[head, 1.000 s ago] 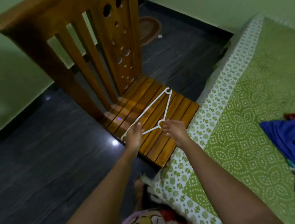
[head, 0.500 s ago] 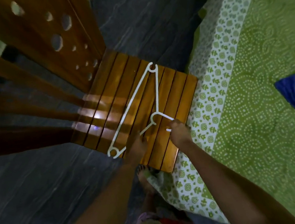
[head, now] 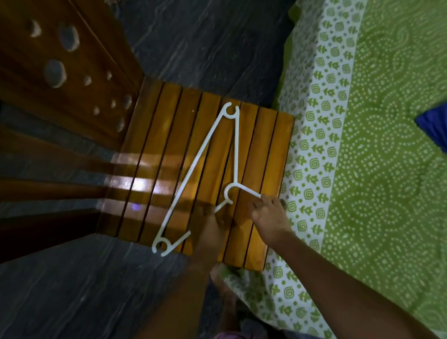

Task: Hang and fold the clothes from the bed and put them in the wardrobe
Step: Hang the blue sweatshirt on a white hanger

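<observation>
The white plastic hanger [head: 193, 177] lay one-to-seven o'clock on the slatted wooden seat [head: 270, 149], right hand [head: 269, 217] pinching its hook, left hand [head: 209, 227] over its arm, grip unclear.

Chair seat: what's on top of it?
A white hanger lies on the seat. The right hand pinches its hook; the left hand covers part of one arm, so its grip there is hidden.

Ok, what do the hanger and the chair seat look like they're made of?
The hanger looks like thin moulded white plastic, smooth and fairly matte: uniform colour, rounded loops at the ends. The chair seat is wooden slats with a glossy varnish, judging by the grain and the bright glare patches.
</observation>
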Action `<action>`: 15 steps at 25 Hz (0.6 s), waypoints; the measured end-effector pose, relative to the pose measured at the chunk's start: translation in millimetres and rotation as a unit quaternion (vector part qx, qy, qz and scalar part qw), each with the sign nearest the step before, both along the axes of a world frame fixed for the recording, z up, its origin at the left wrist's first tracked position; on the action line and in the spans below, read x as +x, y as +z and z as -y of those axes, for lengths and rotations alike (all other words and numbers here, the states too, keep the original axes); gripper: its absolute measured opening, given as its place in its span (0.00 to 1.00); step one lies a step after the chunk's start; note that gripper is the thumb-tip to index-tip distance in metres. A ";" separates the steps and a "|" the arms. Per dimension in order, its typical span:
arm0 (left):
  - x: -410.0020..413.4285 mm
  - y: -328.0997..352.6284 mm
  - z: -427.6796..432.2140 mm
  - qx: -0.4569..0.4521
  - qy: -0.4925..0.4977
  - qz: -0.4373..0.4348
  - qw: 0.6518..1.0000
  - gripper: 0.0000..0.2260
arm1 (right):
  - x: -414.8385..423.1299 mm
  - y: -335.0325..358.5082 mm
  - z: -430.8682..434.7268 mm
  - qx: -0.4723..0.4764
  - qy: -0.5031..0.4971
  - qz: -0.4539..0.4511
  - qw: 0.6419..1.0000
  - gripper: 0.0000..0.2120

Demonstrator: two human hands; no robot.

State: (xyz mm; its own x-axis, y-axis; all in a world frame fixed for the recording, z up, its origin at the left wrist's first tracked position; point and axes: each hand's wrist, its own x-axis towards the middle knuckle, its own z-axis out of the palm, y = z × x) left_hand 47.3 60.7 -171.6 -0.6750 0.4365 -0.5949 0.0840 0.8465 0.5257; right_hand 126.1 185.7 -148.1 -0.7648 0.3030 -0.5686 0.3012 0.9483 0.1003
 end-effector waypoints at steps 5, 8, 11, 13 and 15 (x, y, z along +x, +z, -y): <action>13.7 -3.6 5.5 0.012 -0.026 0.029 0.999 0.14 | 9.2 -3.6 3.2 -0.023 0.087 0.017 0.996 0.12; 23.8 4.2 10.8 0.017 -0.015 -0.001 1.000 0.17 | 21.5 -2.0 4.4 -0.012 0.128 -0.133 0.983 0.12; 27.8 17.6 15.9 0.033 0.024 -0.029 0.999 0.19 | 39.4 11.8 9.0 -0.025 0.119 -0.299 0.946 0.11; 33.8 33.2 19.8 0.053 0.045 -0.083 0.994 0.15 | 48.0 34.5 12.2 -0.042 0.122 -0.383 0.915 0.09; 42.3 49.5 21.0 0.073 0.072 -0.140 0.985 0.11 | 47.1 60.4 11.0 -0.057 0.137 -0.441 0.885 0.10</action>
State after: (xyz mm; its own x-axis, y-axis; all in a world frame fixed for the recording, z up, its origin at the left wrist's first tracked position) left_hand 89.6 39.7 -122.0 -0.8647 0.3916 -0.3145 0.1284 0.7777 0.6153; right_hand 173.3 174.6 -87.7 -0.9624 0.0158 0.2713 -0.0288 0.9868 -0.1594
